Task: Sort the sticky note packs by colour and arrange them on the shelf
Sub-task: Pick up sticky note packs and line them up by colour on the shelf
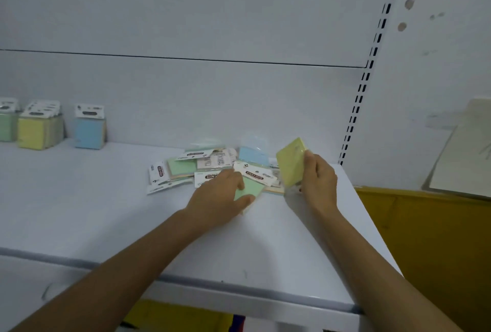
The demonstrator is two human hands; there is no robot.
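Pinches a green pack [251,190] with the left hand [221,194], thumb at the near corner and fingers curled over the far side, right at the near rim of the loose pile [196,169]. White header card of that pack (printed STICKY NOTE) pointing away and to the right. Hard to tell whether lifted or lying flat on the shelf [106,198].

Holds a yellow pack [291,163] in the right hand [318,181], fingers wrapped round its right edge. Raised clear of the shelf, tilted, broad face turned leftward, just right of the pile.

In the pile: overlapping packs with header cards pointing every way, among them a second green one [182,167] toward the left and a blue pack [252,155] at the back, close to the back panel [186,97]. Nothing between the two hands but the pile's right end.

Far left on the same shelf, well apart from the pile and standing upright against the back panel: a green row [6,127] cut by the picture's edge, a yellow row [34,133] just beside it, a blue row [89,133] a little further right.

Right of the shelf's end: a slotted upright [372,66], then a yellow panel [425,238] low down and a pale board [463,151] leaning above it.
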